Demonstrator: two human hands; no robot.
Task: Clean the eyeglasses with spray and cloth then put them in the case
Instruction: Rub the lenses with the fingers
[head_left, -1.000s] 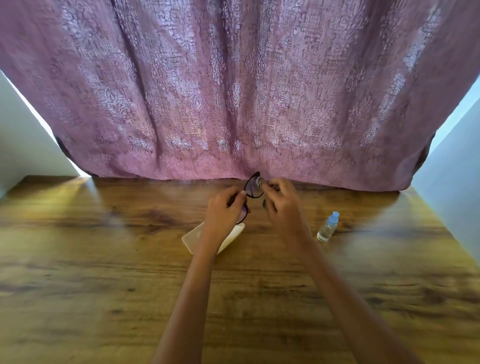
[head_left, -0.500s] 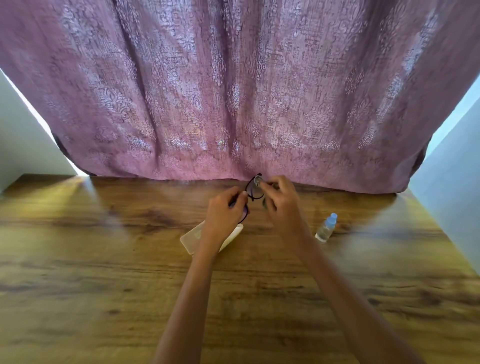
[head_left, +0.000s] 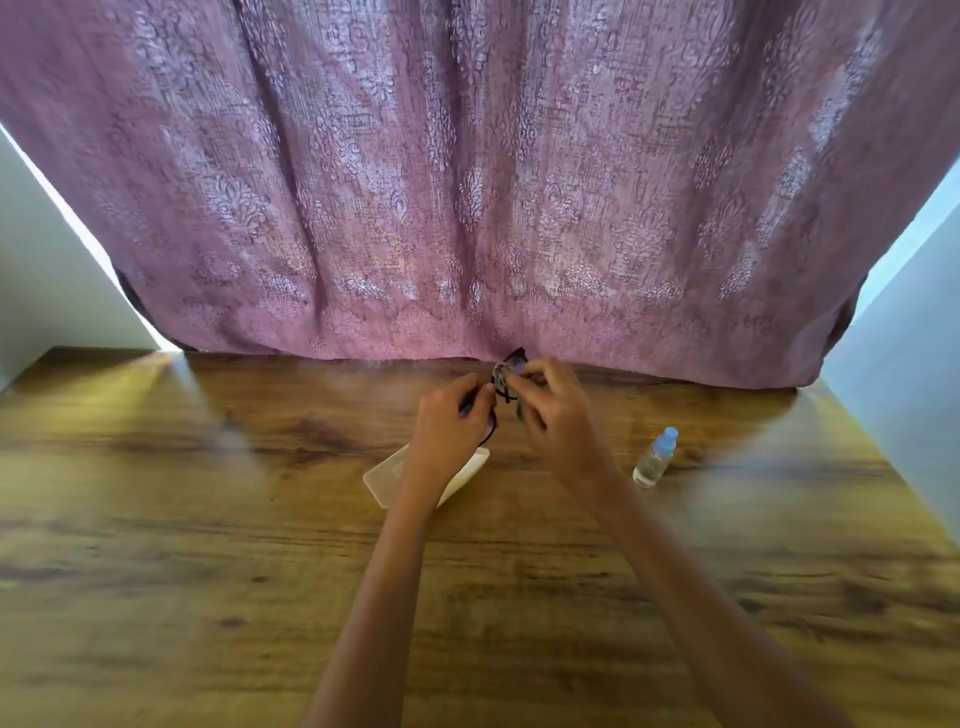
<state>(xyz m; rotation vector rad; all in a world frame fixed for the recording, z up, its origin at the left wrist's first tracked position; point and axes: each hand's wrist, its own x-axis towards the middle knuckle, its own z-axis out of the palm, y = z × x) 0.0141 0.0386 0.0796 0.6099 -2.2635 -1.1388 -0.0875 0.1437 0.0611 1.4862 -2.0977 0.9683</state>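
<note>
Eyeglasses (head_left: 510, 375), one dark thin-rimmed pair, are held above the far middle of the wooden table (head_left: 208, 571), just in front of the patterned mauve curtain (head_left: 467, 182). Left hand (head_left: 448, 430) has its fingers closed on one side of the frame; right hand (head_left: 556, 410) pinches a small grey cloth (head_left: 502, 372) against a lens. One flat, pale, rounded case (head_left: 383, 477) lies on the table under the left wrist. One small clear spray bottle (head_left: 654, 458) with a blue cap stands right of the case.
</note>
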